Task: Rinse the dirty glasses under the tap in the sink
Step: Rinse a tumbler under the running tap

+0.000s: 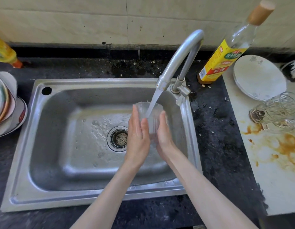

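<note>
A clear ribbed glass (150,113) stands upright between my two palms over the right side of the steel sink (61,162). My left hand (137,133) presses its left side with straight fingers, and my right hand (163,134) presses the right side the same way. Water from the curved tap (178,58) streams straight into the glass's open mouth. More dirty glasses (275,111) lie tipped on the stained white board at the right.
The drain strainer (119,138) sits left of my hands. A stack of plates (6,106) stands left of the sink, and a white plate (259,76) at the right. A yellow-labelled bottle (226,52) stands behind the tap; an orange bottle (4,52) at far left.
</note>
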A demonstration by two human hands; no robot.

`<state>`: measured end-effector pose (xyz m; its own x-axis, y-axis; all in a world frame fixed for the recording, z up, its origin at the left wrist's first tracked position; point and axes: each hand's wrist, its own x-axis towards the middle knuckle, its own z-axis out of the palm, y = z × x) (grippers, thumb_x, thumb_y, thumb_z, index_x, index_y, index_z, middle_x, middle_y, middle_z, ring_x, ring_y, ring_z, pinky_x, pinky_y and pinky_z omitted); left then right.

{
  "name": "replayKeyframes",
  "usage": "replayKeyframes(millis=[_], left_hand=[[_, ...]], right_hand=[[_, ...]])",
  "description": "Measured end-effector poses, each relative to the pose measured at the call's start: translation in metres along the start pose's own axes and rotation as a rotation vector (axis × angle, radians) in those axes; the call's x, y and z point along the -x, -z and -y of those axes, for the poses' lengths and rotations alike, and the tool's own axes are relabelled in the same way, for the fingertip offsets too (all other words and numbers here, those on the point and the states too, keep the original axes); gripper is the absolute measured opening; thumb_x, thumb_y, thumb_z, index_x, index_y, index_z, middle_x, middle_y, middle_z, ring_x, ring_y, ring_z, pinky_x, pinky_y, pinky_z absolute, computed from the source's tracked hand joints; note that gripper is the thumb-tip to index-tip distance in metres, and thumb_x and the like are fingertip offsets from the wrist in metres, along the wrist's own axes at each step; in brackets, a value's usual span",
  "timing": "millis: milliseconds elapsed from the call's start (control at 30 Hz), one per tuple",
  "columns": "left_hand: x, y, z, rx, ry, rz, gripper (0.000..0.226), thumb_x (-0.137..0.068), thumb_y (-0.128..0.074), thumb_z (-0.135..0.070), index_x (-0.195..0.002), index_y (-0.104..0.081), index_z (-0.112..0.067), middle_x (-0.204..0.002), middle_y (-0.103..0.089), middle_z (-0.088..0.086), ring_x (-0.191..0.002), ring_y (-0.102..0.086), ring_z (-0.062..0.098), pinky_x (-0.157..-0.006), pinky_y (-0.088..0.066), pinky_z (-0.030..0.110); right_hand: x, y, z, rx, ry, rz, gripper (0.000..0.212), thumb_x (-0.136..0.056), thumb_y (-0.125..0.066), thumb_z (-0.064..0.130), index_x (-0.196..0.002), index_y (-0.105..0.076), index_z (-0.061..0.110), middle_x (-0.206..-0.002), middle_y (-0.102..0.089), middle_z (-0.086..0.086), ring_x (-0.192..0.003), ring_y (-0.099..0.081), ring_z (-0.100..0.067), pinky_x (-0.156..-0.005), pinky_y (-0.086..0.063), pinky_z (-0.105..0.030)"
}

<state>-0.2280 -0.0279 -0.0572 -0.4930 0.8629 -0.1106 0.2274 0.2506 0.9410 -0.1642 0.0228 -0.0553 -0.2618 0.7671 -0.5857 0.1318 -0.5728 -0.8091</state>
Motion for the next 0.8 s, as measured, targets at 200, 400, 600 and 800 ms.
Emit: replayKeyframes(millis=[200, 400, 600, 800], left_hand=[[0.019, -0.007, 0.008, -0.03, -0.235, 0.147, 0.058, -0.097, -0.027, -0.035, -0.145, -0.005, -0.012, -0.154, 0.0, -0.002, -0.138, 0.005, -0.01, -0.11, -0.001, 0.008], [0.018, -0.003, 0.011, -0.075, -0.255, 0.152, 0.062, -0.098, -0.021, -0.045, -0.145, -0.004, -0.009, -0.152, 0.004, -0.005, -0.139, 0.006, -0.007, -0.112, 0.0, 0.01], [0.022, 0.003, 0.002, -0.121, -0.278, 0.204, 0.052, -0.099, -0.019, -0.038, -0.145, -0.003, -0.02, -0.155, 0.006, -0.004, -0.144, 0.008, 0.007, -0.115, 0.002, 0.018], [-0.013, 0.016, -0.021, 0.105, 0.162, 0.202, 0.056, -0.098, -0.019, -0.045, -0.148, -0.006, -0.025, -0.155, -0.008, -0.013, -0.131, -0.007, -0.011, -0.107, -0.006, 0.009]], right_hand=[[-0.002, 0.015, 0.001, -0.158, 0.0, -0.076, 0.056, -0.102, -0.013, 0.043, -0.087, -0.065, 0.025, -0.087, -0.068, 0.011, -0.097, -0.062, -0.009, -0.093, -0.045, -0.028], [-0.002, 0.013, -0.01, -0.078, 0.073, 0.073, 0.078, -0.077, -0.034, 0.082, -0.13, -0.055, 0.028, -0.136, -0.053, 0.01, -0.131, -0.042, -0.007, -0.113, -0.028, -0.038], [-0.001, 0.015, 0.0, -0.144, 0.004, 0.179, 0.087, -0.064, -0.05, 0.084, -0.127, -0.058, 0.024, -0.128, -0.061, 0.004, -0.121, -0.054, -0.009, -0.11, -0.032, -0.038], [0.009, 0.007, -0.014, -0.233, -0.005, 0.293, 0.072, -0.086, -0.026, 0.072, -0.124, -0.061, 0.022, -0.127, -0.062, -0.001, -0.121, -0.055, -0.016, -0.105, -0.038, -0.042]])
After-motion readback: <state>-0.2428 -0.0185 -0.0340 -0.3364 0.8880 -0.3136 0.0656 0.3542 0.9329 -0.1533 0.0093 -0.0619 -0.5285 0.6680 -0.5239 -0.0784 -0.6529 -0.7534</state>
